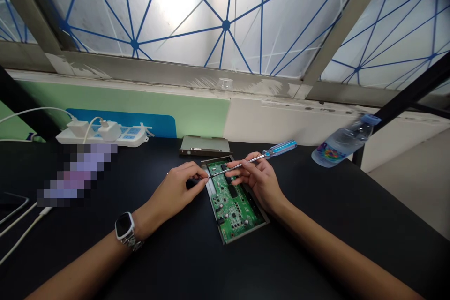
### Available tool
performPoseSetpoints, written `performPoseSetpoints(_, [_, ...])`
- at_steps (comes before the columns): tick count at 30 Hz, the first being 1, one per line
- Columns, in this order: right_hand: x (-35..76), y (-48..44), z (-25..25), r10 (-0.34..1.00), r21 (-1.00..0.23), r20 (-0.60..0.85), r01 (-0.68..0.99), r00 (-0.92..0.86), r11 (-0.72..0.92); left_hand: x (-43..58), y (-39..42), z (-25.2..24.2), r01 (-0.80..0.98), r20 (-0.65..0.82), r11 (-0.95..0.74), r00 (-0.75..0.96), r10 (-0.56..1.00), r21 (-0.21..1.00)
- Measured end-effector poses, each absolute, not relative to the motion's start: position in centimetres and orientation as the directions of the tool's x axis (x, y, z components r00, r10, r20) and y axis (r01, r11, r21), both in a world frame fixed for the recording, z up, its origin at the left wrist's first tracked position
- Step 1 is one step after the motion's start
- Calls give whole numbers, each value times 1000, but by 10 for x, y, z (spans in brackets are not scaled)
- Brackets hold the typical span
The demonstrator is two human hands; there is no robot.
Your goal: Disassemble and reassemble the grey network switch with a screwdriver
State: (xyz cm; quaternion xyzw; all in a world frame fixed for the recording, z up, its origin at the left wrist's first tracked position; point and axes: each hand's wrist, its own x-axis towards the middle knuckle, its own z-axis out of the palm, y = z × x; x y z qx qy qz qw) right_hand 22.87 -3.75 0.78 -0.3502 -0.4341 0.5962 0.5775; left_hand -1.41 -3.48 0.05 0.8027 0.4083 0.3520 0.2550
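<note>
A green circuit board (234, 211) lies in a shallow metal tray (212, 187) on the black table. My right hand (262, 180) is closed round the shaft of a screwdriver (279, 149), whose clear blue handle points up to the right. The shaft slants down to the left across the board's far end. At its tip, the thumb and fingers of my left hand (183, 183) are pinched together. What those fingers hold, if anything, is too small to make out. A watch with a white case (124, 226) sits on my left wrist.
A flat metal cover (204, 145) lies behind the board near the wall. A water bottle (344, 143) leans at the right. On the left are a power strip (131, 137), white cables (21, 239) and a blurred-out object (79, 173).
</note>
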Motion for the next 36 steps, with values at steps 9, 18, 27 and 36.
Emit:
performPoseSetpoints(9, [230, -37, 7, 991, -937, 85, -345, -107, 44, -12, -36, 1, 461, 385, -548, 403, 830, 698])
performPoseSetpoints(18, [230, -34, 4, 995, -936, 85, -348, -59, 60, -15, -33, 4, 475, 401, -580, 430, 809, 662])
performPoseSetpoints(27, [229, -34, 2, 994, -939, 97, -336, -47, 76, -15, -34, 4, 467, 402, -571, 416, 816, 676])
performPoseSetpoints(36, [229, -35, 5, 997, -936, 73, -348, -40, 54, -14, -34, 6, 482, 398, -569, 415, 818, 666])
